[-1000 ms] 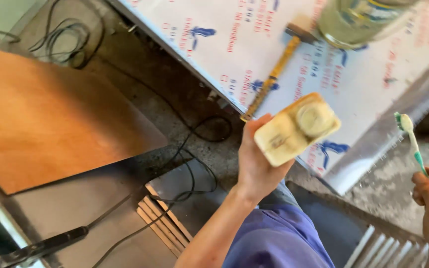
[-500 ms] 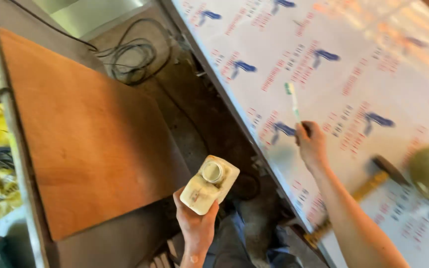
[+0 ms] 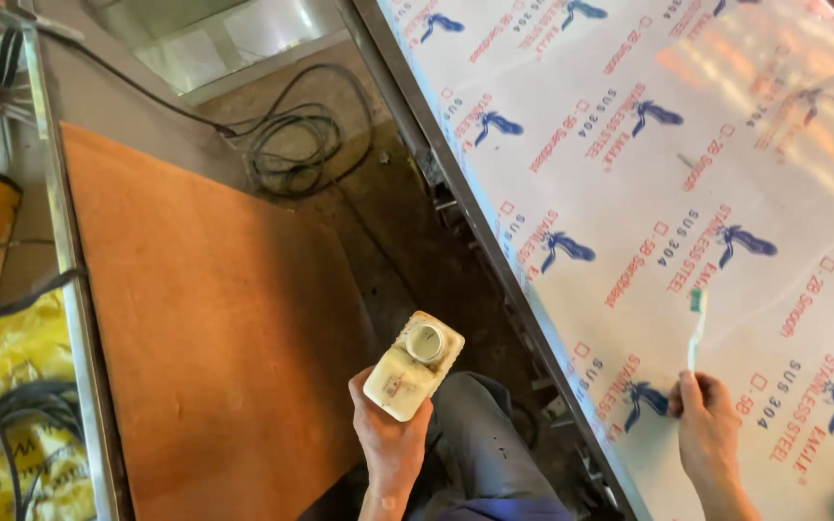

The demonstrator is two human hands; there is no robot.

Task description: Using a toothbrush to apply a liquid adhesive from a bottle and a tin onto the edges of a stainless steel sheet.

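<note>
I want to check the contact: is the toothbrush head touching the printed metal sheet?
Cannot tell. The head view shows the right hand holding the toothbrush over the sheet, but from above no gap or contact shows plainly.

Left hand (image 3: 390, 439) holds a cream bottle (image 3: 414, 365) — right hand (image 3: 708, 425), a toothbrush (image 3: 695, 326).

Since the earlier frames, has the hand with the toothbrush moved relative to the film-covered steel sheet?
Yes. The right hand with the toothbrush was off the steel sheet beyond its edge; now it is over the sheet, inside the near edge.
</note>
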